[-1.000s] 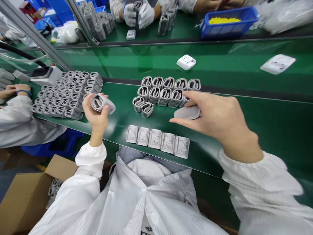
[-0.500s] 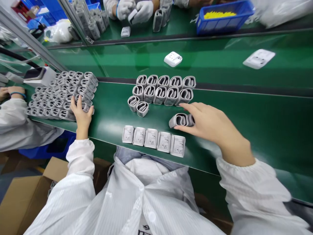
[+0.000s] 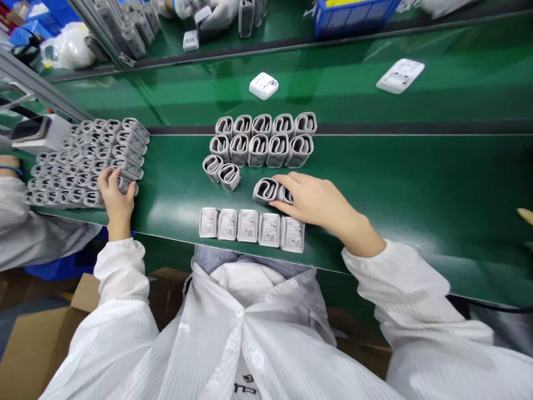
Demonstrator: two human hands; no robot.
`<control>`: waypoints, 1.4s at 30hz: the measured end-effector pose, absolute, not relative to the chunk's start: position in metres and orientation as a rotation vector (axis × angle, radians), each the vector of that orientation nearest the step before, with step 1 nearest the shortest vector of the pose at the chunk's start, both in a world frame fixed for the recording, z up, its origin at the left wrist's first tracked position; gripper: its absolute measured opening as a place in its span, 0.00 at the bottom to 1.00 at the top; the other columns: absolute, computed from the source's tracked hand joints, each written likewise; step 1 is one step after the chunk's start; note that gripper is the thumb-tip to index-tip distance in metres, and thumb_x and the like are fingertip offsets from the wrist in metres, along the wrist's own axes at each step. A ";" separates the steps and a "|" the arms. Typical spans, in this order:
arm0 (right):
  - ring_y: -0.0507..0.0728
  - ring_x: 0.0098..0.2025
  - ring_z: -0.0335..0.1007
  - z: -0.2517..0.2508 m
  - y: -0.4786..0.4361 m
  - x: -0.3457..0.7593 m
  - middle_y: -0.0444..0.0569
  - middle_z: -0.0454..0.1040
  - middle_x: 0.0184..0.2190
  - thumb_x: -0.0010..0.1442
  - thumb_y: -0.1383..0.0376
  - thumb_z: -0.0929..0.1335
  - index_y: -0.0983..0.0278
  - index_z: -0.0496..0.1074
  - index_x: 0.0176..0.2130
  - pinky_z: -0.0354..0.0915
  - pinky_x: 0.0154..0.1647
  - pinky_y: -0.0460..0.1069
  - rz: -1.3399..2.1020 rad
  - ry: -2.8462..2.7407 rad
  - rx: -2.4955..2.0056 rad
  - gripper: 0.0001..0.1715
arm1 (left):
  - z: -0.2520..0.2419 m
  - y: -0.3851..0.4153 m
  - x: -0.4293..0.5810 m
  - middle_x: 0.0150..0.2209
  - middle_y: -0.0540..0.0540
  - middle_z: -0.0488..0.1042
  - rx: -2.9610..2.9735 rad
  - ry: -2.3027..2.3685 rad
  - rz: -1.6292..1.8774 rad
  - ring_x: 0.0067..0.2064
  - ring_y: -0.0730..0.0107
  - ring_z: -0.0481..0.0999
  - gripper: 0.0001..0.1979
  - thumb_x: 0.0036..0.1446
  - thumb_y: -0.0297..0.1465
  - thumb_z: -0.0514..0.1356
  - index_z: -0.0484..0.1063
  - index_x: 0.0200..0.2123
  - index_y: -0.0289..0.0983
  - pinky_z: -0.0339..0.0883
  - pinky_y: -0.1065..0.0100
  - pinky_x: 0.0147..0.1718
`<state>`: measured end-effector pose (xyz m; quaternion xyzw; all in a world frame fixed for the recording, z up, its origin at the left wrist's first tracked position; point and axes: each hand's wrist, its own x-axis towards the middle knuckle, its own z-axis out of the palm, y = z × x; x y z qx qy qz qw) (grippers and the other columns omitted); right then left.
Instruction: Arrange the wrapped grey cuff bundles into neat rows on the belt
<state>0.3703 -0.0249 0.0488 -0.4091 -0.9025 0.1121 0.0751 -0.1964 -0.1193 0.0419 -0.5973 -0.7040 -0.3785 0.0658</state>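
Dozens of gray coils (image 3: 258, 150) on a green belt (image 3: 416, 166), left hand (image 3: 117, 203) open, right hand (image 3: 312, 200) cupping one.

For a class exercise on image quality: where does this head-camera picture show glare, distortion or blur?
Head view: pale glare on the green conveyor belt beside the left hand; belt edges bowed by the wide lens; rolled grey band under the right hand sharp; yellowish object at the right edge blurred.
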 end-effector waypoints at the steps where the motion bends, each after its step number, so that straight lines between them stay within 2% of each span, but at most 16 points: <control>1: 0.72 0.50 0.84 0.050 -0.025 0.364 0.61 0.87 0.54 0.78 0.49 0.70 0.61 0.76 0.69 0.69 0.36 0.57 0.320 -2.720 -1.218 0.30 | 0.047 -0.117 -0.195 0.58 0.38 0.77 -1.844 -2.075 -1.157 0.80 0.32 0.65 0.29 0.65 0.61 0.71 0.74 0.46 0.42 0.55 0.28 0.74; 3: 0.72 0.50 0.84 0.053 -0.024 0.354 0.62 0.87 0.54 0.78 0.49 0.70 0.61 0.76 0.68 0.68 0.35 0.56 0.311 -2.735 -1.211 0.29 | 0.056 -0.112 -0.187 0.54 0.39 0.77 -1.915 -1.963 -1.160 0.83 0.29 0.56 0.32 0.65 0.64 0.71 0.72 0.42 0.42 0.52 0.26 0.71; 5: 0.72 0.51 0.84 0.055 -0.023 0.345 0.63 0.86 0.55 0.79 0.49 0.69 0.62 0.76 0.68 0.68 0.35 0.56 0.331 -2.738 -1.212 0.29 | 0.057 -0.104 -0.168 0.56 0.37 0.78 -1.948 -1.904 -1.137 0.85 0.28 0.53 0.34 0.66 0.66 0.69 0.73 0.43 0.40 0.52 0.28 0.69; 7: 0.73 0.53 0.84 0.056 -0.020 0.335 0.63 0.86 0.56 0.79 0.50 0.70 0.63 0.76 0.69 0.69 0.36 0.56 0.359 -2.733 -1.218 0.30 | 0.046 -0.092 -0.137 0.64 0.32 0.78 -2.016 -1.965 -1.121 0.80 0.30 0.65 0.38 0.64 0.68 0.70 0.75 0.53 0.40 0.60 0.31 0.70; 9: 0.75 0.55 0.84 0.056 -0.015 0.325 0.65 0.85 0.58 0.79 0.51 0.70 0.64 0.75 0.70 0.72 0.39 0.58 0.393 -2.724 -1.224 0.31 | 0.026 -0.074 -0.098 0.72 0.28 0.74 -2.258 -2.048 -1.134 0.76 0.32 0.73 0.50 0.58 0.71 0.71 0.71 0.67 0.40 0.73 0.39 0.66; 12: 0.77 0.58 0.84 0.048 -0.004 0.318 0.68 0.82 0.62 0.77 0.51 0.71 0.66 0.73 0.73 0.78 0.48 0.62 0.501 -2.657 -1.203 0.34 | -0.003 -0.045 -0.046 0.72 0.27 0.75 -2.597 -2.041 -1.157 0.69 0.41 0.81 0.55 0.63 0.69 0.70 0.63 0.78 0.40 0.80 0.48 0.60; 15: 0.77 0.64 0.81 0.031 0.008 0.328 0.68 0.80 0.67 0.72 0.49 0.75 0.65 0.73 0.72 0.79 0.60 0.67 0.649 -2.443 -1.148 0.39 | -0.015 -0.028 -0.015 0.64 0.30 0.81 -2.604 -2.045 -1.153 0.62 0.45 0.84 0.47 0.65 0.64 0.72 0.71 0.72 0.38 0.82 0.51 0.57; 17: 0.76 0.64 0.81 0.016 0.013 0.342 0.65 0.82 0.64 0.69 0.47 0.76 0.63 0.76 0.67 0.77 0.64 0.67 0.724 -2.227 -1.170 0.36 | -0.015 -0.026 -0.005 0.55 0.35 0.85 -2.601 -2.096 -1.122 0.55 0.48 0.86 0.41 0.63 0.63 0.73 0.77 0.64 0.38 0.82 0.52 0.54; 20: 0.69 0.53 0.83 -0.005 0.014 0.359 0.57 0.86 0.52 0.73 0.43 0.71 0.59 0.78 0.54 0.78 0.58 0.62 0.835 -1.905 -1.260 0.25 | -0.014 -0.029 0.004 0.50 0.38 0.86 -2.636 -2.178 -1.089 0.47 0.52 0.86 0.40 0.64 0.65 0.71 0.78 0.62 0.37 0.82 0.55 0.50; 22: 0.65 0.47 0.82 -0.014 0.012 0.363 0.53 0.85 0.44 0.77 0.39 0.66 0.58 0.78 0.47 0.77 0.52 0.59 0.899 -1.767 -1.272 0.28 | -0.016 -0.032 0.008 0.53 0.38 0.86 -2.660 -2.156 -1.124 0.48 0.52 0.87 0.44 0.66 0.66 0.68 0.74 0.68 0.38 0.82 0.55 0.51; 24: 0.64 0.45 0.81 -0.019 0.009 0.364 0.51 0.84 0.41 0.79 0.33 0.62 0.58 0.78 0.43 0.76 0.51 0.58 0.936 -1.693 -1.238 0.36 | -0.017 -0.034 0.010 0.58 0.37 0.86 -2.686 -2.090 -1.176 0.50 0.52 0.88 0.48 0.67 0.68 0.65 0.69 0.75 0.41 0.82 0.56 0.53; 27: 0.63 0.43 0.79 -0.021 0.007 0.360 0.49 0.83 0.39 0.76 0.25 0.62 0.57 0.79 0.43 0.76 0.49 0.58 0.954 -1.626 -1.184 0.43 | -0.017 -0.036 0.008 0.58 0.38 0.85 -2.705 -2.045 -1.225 0.50 0.54 0.88 0.47 0.71 0.69 0.60 0.68 0.76 0.42 0.81 0.56 0.56; 29: 0.62 0.38 0.76 -0.022 0.006 0.359 0.47 0.79 0.35 0.73 0.22 0.64 0.55 0.79 0.44 0.75 0.43 0.58 0.979 -1.593 -1.168 0.44 | -0.015 -0.036 0.006 0.56 0.39 0.85 -2.690 -2.037 -1.272 0.49 0.55 0.87 0.43 0.74 0.68 0.56 0.69 0.75 0.42 0.80 0.56 0.57; 33: 0.59 0.31 0.69 -0.023 0.006 0.358 0.45 0.71 0.30 0.71 0.20 0.65 0.54 0.77 0.43 0.70 0.33 0.56 1.036 -1.567 -1.143 0.43 | -0.011 -0.038 0.008 0.55 0.39 0.84 -2.624 -2.010 -1.399 0.53 0.52 0.87 0.39 0.78 0.65 0.52 0.73 0.71 0.42 0.79 0.54 0.61; 37: 0.57 0.29 0.68 -0.023 0.007 0.360 0.44 0.71 0.31 0.70 0.20 0.66 0.55 0.75 0.42 0.67 0.30 0.54 1.058 -1.559 -1.119 0.44 | -0.008 -0.038 0.011 0.55 0.39 0.83 -2.590 -2.002 -1.473 0.61 0.46 0.85 0.37 0.78 0.65 0.52 0.76 0.68 0.44 0.78 0.50 0.65; 42: 0.56 0.23 0.65 -0.025 0.008 0.360 0.42 0.71 0.29 0.67 0.18 0.67 0.54 0.75 0.43 0.65 0.22 0.54 1.167 -1.511 -1.112 0.45 | -0.007 -0.037 0.010 0.58 0.38 0.84 -2.583 -1.996 -1.490 0.64 0.48 0.84 0.37 0.79 0.64 0.51 0.77 0.67 0.42 0.76 0.51 0.69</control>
